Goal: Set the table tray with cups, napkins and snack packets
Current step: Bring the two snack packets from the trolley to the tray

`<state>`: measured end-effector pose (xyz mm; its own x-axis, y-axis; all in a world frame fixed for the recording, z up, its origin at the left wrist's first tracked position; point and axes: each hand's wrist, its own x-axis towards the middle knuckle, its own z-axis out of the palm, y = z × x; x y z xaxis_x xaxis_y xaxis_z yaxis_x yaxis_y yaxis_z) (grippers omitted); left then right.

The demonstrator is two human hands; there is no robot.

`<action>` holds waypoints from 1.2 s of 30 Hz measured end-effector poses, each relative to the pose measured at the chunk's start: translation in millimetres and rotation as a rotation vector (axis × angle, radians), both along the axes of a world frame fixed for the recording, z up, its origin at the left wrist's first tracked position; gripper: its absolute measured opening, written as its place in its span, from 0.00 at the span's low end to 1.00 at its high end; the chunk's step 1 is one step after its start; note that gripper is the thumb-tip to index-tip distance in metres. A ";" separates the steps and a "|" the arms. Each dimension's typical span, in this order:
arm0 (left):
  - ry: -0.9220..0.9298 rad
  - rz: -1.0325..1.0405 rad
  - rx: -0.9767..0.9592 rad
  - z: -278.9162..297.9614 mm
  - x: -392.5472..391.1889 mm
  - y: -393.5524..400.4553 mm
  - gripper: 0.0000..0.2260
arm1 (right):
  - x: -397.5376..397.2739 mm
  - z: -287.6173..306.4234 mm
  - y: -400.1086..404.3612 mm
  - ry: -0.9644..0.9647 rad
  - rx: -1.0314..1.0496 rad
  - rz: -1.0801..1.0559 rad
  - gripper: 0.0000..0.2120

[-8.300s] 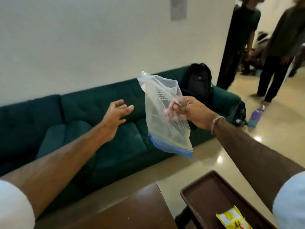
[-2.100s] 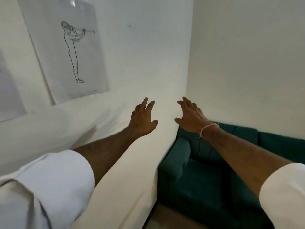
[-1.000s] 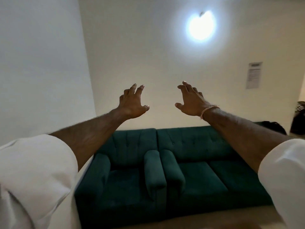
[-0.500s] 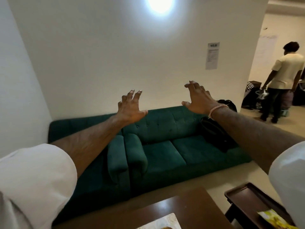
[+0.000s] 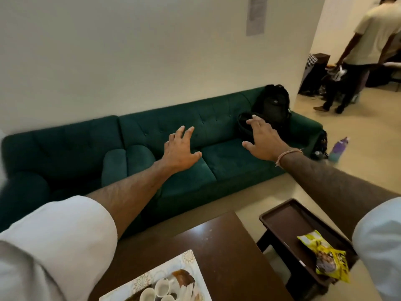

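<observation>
Both my left hand (image 5: 181,153) and right hand (image 5: 261,142) hover spread and empty; the snack packet (image 5: 323,256) looks light, crinkly, best pinched by its edge.

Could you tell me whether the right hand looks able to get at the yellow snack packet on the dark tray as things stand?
Probably yes. The right hand is open and empty, held out in the air, and the yellow snack packet lies uncovered on the dark tray below that arm; nothing seems to block it.

our view has swung down from the wall — now the patterned tray (image 5: 186,258) with small cups (image 5: 162,287) and the yellow snack packet (image 5: 323,255) show; the plastic bag has gone.
</observation>
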<state>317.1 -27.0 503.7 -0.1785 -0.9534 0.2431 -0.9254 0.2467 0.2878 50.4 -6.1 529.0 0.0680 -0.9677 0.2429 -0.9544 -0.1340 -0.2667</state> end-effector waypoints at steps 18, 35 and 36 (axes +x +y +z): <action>-0.073 -0.272 0.457 -252.9 -281.7 -87.7 0.38 | -259.0 -273.9 -24.7 -0.139 0.356 -0.345 0.33; -0.093 -0.588 0.902 -536.2 -512.3 -37.3 0.35 | -440.5 -547.4 56.3 -0.064 1.014 -0.247 0.35; -0.050 -0.535 0.911 -544.5 -520.0 -34.7 0.34 | -442.6 -553.9 59.0 -0.071 1.009 -0.250 0.35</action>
